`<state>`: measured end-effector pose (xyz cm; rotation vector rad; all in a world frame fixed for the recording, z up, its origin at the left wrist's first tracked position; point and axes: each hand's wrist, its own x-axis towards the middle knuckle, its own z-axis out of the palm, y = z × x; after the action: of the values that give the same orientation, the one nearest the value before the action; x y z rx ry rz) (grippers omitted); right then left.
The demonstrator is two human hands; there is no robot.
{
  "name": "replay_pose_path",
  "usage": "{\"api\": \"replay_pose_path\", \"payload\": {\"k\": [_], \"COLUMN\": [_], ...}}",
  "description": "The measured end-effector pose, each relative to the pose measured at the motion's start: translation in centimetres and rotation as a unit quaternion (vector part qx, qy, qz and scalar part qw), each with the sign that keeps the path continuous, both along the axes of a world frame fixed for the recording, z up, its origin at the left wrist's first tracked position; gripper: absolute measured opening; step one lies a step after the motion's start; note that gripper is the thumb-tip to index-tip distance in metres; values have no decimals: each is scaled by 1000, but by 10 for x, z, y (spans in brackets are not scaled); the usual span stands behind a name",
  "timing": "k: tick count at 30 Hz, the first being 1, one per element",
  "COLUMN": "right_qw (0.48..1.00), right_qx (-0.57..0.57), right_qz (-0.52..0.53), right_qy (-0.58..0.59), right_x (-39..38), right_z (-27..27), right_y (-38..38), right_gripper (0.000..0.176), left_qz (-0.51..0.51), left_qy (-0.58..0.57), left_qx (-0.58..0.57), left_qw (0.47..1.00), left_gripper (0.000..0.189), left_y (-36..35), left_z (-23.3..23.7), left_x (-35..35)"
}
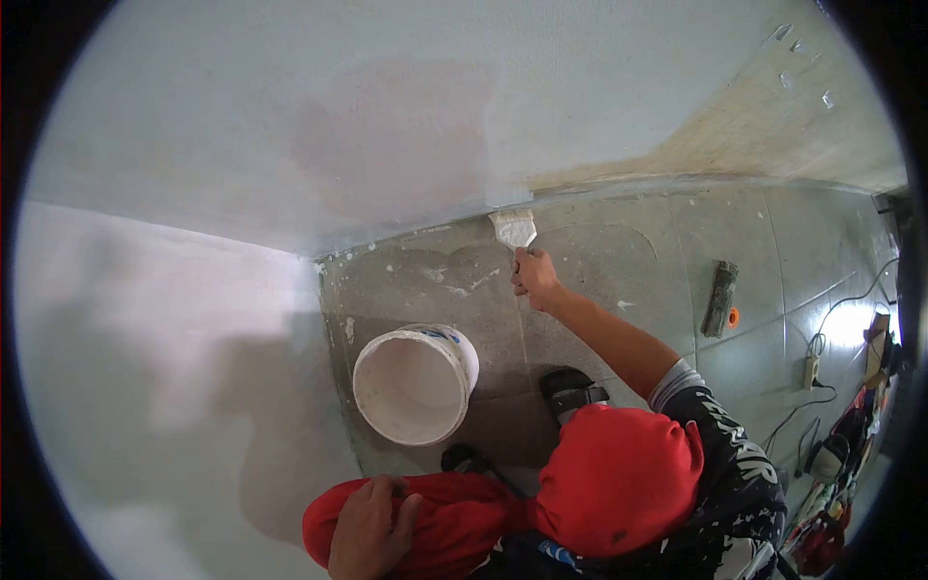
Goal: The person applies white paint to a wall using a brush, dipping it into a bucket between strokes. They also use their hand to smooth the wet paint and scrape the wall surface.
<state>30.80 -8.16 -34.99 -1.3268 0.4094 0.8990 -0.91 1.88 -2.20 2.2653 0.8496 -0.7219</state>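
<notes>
My right hand (534, 277) is closed around the handle of a wide, white-coated paintbrush (514, 229). Its bristles are right at the foot of the wall (406, 126), where wall and floor meet. Left of that arm stands a white bucket (411, 387), its mouth facing me and its inside whitish. On my red-clothed left knee (454, 503) rests my left hand (372, 532), fingers loosely bent over the cloth with nothing visible in them.
Grey floor tiles (609, 237) carry white splashes. A dark, flat tool (719, 299) lies to the right beside an orange ring (734, 317). Farther right are cables, a socket strip (811, 373) and a pile of colourful items. A side wall (174, 367) stands close on the left.
</notes>
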Motion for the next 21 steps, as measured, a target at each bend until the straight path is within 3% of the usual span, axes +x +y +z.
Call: {"api": "replay_pose_path", "payload": {"k": [2,7,10,16,21], "right_qw": [1000,992,993,999,999], "right_qx": [1,46,65,26,15], "right_qz": [0,-47,-26,-22,-9], "right_qy": [8,-104,-97,10,28], "right_x": [5,-16,-32,-22,-9], "right_z": [1,51,61,27,3], "right_y": [2,5,-8,-2,0], "right_gripper": [19,20,22,16,16], "left_qz": [4,17,12,-5,11], "left_qy": [9,-3,1,-8,-1], "left_qx": [0,3,-2,10,12], "left_qw": [1000,1000,1000,1000,1000], "left_gripper": [26,26,27,26,26], "left_y": [1,2,2,4,4], "left_z": [-2,-6,-2,-9,-9], "left_x": [-3,-10,-3,-12,-16]}}
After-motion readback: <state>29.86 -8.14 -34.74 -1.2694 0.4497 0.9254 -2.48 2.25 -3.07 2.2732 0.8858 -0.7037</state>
